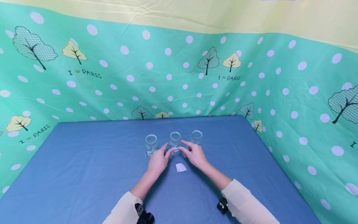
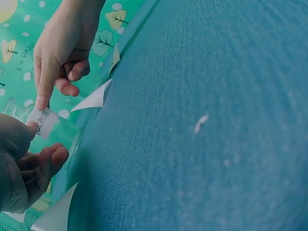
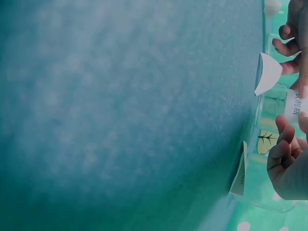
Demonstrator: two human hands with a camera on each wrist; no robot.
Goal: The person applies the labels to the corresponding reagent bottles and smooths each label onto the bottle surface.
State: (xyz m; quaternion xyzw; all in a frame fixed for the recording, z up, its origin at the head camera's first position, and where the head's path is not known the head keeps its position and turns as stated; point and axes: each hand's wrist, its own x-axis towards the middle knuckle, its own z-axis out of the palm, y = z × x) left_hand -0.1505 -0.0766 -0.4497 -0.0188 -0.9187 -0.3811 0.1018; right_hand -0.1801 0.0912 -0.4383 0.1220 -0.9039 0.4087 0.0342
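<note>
Three clear glass jars stand in a row on the blue cloth, and both hands are at the middle glass jar. My left hand holds it from the left, thumb on its white label and index finger along the side. From the right, my right hand grips it likewise, thumb on the label. Dark printed characters show on that label. The left jar carries a white label. Behind my right hand the right jar is partly hidden.
A small white piece of paper, curled in the wrist views, lies in front of the middle jar. Another curled white piece shows low in the left wrist view. Polka-dot fabric hangs around the blue-covered table.
</note>
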